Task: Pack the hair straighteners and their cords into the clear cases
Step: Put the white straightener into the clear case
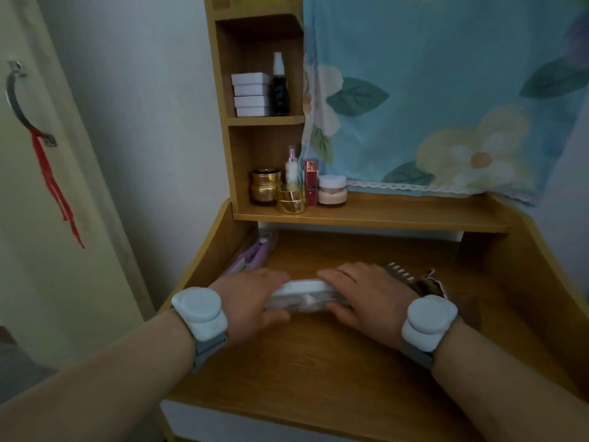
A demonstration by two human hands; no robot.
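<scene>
Both hands press down on a clear case (307, 298) that lies lengthwise on the wooden worktop (318, 362). The left hand (255, 298) wraps its fingers over the case's left end, thumb against the near side. The right hand (366, 295) grips the right end the same way, fingers curled over the top and thumb at the front. Inside the case a white hair straightener (302, 287) shows between the two hands, with pale contents beneath it too blurred to make out. Each wrist wears a white round device on a grey strap.

Just behind the left hand, against the worktop's left wall, lies a purple hair straightener (251, 255). Just behind the right hand sits a dark comb with pale teeth (400, 271), and beside it a brown crumpled item I cannot identify.

On the shelf above the worktop stand two gold jars (277, 193), a small spray bottle, a red box and a white-lidded cream jar (332, 189). A higher cubby holds stacked white boxes (251, 94) and a dark spray bottle (279, 87). A blue floral cloth (446, 90) hangs to the right. A door with a metal handle and red tassel stands at the far left.
</scene>
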